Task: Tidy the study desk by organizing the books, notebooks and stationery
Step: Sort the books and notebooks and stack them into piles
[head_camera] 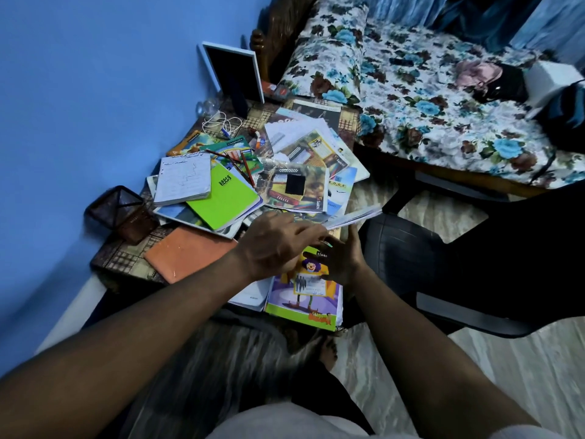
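Observation:
The desk [126,258] is heaped with books and notebooks. My left hand [278,245] reaches right across the pile, and its fingertips pinch a thin white booklet [356,217] lifted over the desk's right edge. Just below the booklet, my right hand [342,261] has its fingers spread and rests on a purple-and-green clown notebook [304,296] that overhangs the front edge. A bright green notebook [221,198], a written-in white notebook [183,182], an orange folder [186,255] and red pencils [245,164] lie to the left.
A black mesh pen holder [117,210] stands at the desk's left edge by the blue wall. A framed dark panel [234,74] and a white cable [221,122] are at the back. A black chair [443,264] stands to the right, before a floral bed [443,99].

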Demonstrator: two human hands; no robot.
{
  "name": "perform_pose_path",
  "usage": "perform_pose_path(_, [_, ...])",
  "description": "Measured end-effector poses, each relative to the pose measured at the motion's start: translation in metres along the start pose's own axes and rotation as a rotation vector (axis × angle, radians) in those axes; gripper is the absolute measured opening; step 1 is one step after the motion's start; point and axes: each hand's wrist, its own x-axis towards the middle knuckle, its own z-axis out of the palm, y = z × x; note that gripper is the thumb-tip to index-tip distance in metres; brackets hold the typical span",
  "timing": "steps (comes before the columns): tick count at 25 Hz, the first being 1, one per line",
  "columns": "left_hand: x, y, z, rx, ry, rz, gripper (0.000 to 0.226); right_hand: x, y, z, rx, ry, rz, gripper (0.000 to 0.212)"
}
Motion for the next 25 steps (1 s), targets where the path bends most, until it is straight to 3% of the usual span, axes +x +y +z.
perform_pose_path(5, [0.005, 0.001, -0.023, -0.02, 0.117, 0.019, 0.05, -0.012, 0.002, -0.004, -0.029, -0.027, 0.035, 0.098])
perform_pose_path(9, [-0.007, -0.016, -0.032, -0.114, 0.082, 0.125, 0.035, -0.027, 0.001, 0.001, 0.071, -0.022, 0.006, 0.073])
perform_pose_path(14, [-0.025, -0.014, -0.035, -0.248, 0.066, 0.045, 0.026, -0.052, -0.015, 0.019, -0.008, 0.087, -0.092, 0.025])
perform_pose_path(19, [-0.04, -0.025, -0.029, -0.302, 0.036, 0.014, 0.027, -0.06, -0.039, 0.026, -0.179, 0.249, -0.16, 0.012])
perform_pose_path(22, [-0.05, -0.031, -0.02, -0.428, -0.031, -0.122, 0.035, -0.058, -0.042, 0.027, -0.104, 0.322, -0.269, 0.008])
perform_pose_path(25, [-0.059, -0.035, -0.014, -0.725, -0.122, -0.396, 0.051, -0.058, -0.048, 0.025, -0.085, 0.39, -0.324, 0.003])
